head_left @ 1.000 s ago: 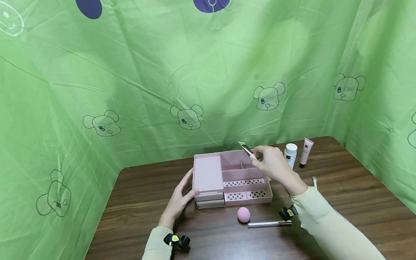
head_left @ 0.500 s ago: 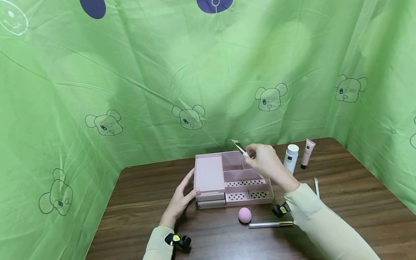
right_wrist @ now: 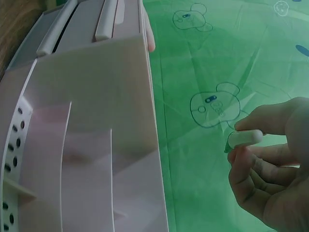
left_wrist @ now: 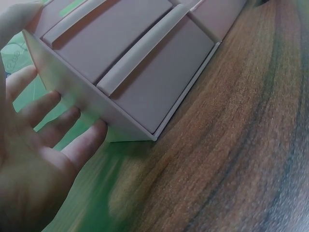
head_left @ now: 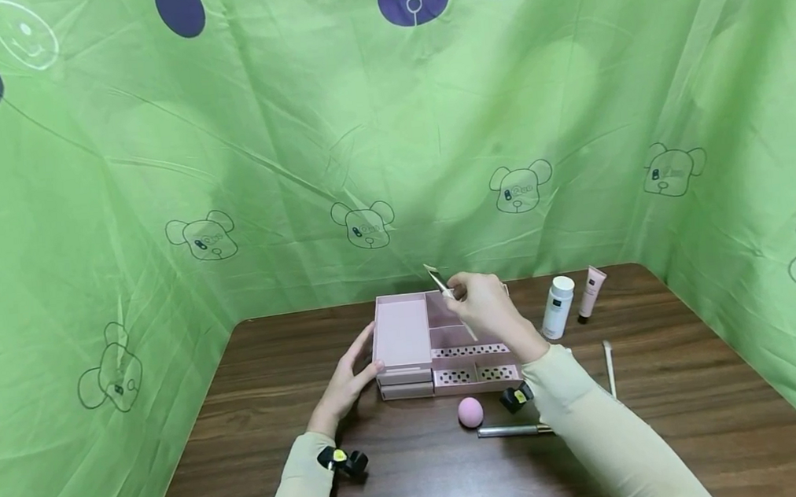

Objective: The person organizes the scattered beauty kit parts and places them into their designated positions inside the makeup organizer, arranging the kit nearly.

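A pink cosmetics organizer (head_left: 402, 331) stands on the table, two drawers on its left and open compartments on its right. My left hand (head_left: 340, 384) rests on its left side; in the left wrist view the spread fingertips (left_wrist: 89, 135) touch the side wall and the thumb lies at the upper front edge. My right hand (head_left: 487, 308) pinches a makeup brush (head_left: 438, 280) over the back compartments. The brush tilts, its metal collar and bristles up to the left and its white handle down. In the right wrist view the handle end (right_wrist: 246, 138) shows between thumb and fingers.
In front of the organizer lie a pink makeup sponge ball (head_left: 470, 413) and a silver pen-like tube (head_left: 508, 431), partly behind the right arm. A white bottle (head_left: 557, 309), a pink squeeze tube (head_left: 590, 295) and a slim white-handled brush (head_left: 610, 368) are at the right. Green curtain (head_left: 388, 139) encloses the table.
My right hand has moved left with the makeup brush, from over the organizer's right back compartment toward the drawers. The left hand has stayed on the organizer's side.
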{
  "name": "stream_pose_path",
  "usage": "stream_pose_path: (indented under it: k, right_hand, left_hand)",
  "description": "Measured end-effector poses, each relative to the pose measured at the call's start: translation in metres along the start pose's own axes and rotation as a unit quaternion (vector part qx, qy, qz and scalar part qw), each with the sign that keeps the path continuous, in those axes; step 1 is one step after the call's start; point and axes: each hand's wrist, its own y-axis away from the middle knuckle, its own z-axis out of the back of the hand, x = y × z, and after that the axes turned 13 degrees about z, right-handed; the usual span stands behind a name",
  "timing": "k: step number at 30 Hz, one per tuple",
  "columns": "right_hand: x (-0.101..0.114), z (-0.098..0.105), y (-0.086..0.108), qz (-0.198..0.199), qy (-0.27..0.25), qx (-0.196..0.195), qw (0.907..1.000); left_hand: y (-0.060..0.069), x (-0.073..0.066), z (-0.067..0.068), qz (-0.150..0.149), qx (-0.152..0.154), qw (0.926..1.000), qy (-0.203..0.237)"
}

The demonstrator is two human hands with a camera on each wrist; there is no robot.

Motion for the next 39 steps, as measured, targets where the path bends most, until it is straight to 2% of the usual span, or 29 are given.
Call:
stream_pose_path:
  k: [14,20,28,39]
  right_hand:
    - [0.022,-0.028,-0.021,-0.001,-0.033,0.019,0.9993]
    - [0.029,-0.039,-0.029,-0.003,-0.025,0.025,0.9994]
    - [0.036,-0.055,-0.036,-0.022,-0.028,0.058,0.9977]
    - [0.04,-0.08,-0.039,-0.043,-0.036,0.074,0.9956]
  left_hand:
    - [0.001,-0.002,0.001,0.015,-0.001,0.9999,-0.001]
    - [0.0,-0.002,0.001,0.02,0.005,0.9998,0.004]
    - [-0.002,-0.001,0.001,0.01,0.008,0.9999,0.008]
    - [-0.001,0.002,-0.001,-0.004,0.014,0.9998,0.017]
